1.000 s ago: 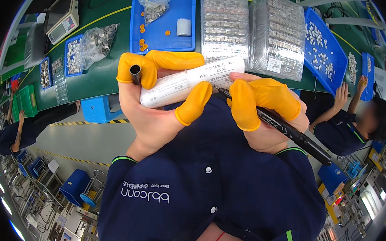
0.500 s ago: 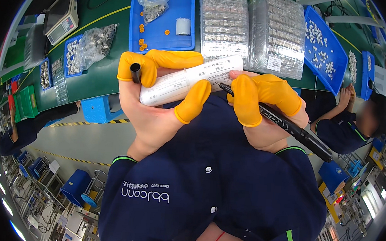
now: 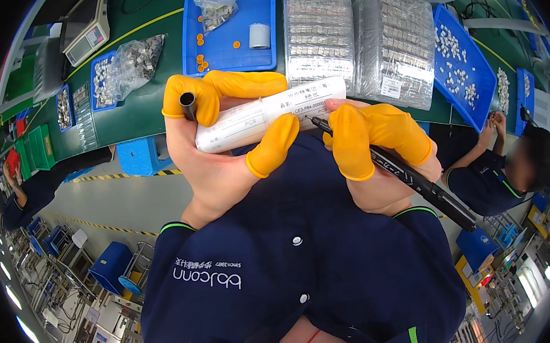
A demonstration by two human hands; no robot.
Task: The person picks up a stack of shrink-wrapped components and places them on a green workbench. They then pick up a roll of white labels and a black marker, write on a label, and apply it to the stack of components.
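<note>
My left hand (image 3: pixel 224 126), with yellow finger cots on its fingers, is closed around a roll of white printed labels (image 3: pixel 253 123). A black marker cap (image 3: pixel 188 103) is also tucked between its fingers. In my right hand (image 3: pixel 382 150), likewise in yellow finger cots, a black marker pen (image 3: pixel 424 187) is gripped, slanting down to the right. Its tip meets or nearly meets the roll's lower right part, beside handwriting on the label. My right fingertips rest near the roll's right end.
Beyond my hands on the green table (image 3: pixel 165 14) stands a blue tray (image 3: pixel 229 50) with orange rings, a bag and a white roll. Plastic-wrapped stacks (image 3: pixel 319 37) are beside it. Farther right lies a blue tray of white parts (image 3: pixel 451 69); a scale (image 3: pixel 87 31) sits left. Co-workers are at both sides.
The roll and my left hand have shifted very slightly left. The pen tip stays at the label with little visible movement. The co-worker at the left has moved a hand.
</note>
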